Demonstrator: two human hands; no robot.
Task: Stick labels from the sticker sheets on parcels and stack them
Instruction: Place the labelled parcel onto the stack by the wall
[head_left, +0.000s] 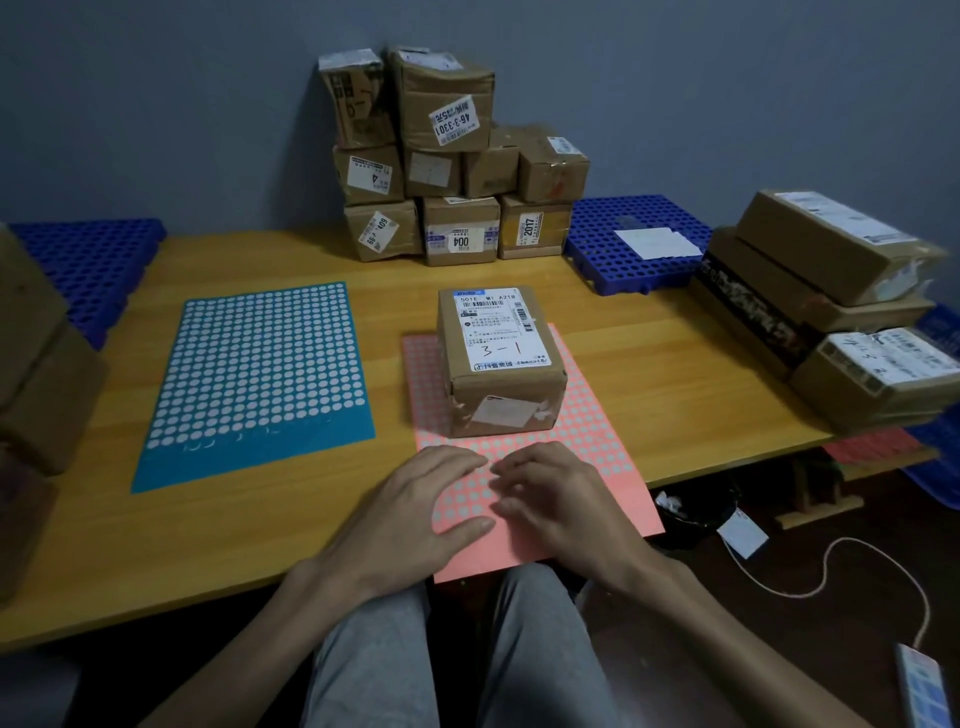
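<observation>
On the pink sheet (597, 452), the parcel (501, 364) stood just beyond the left grip (410, 519), spread flat, and the right grip (556, 504), curled, pinch unclear.

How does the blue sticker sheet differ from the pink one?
The blue sheet lies bare on the left; the pink sheet carries a parcel, and the left hand and right hand rest on it. The blue sheet sits wholly on the table; the pink sheet overhangs its near edge. Both lie flat and are covered in rows of small round dots.
</observation>
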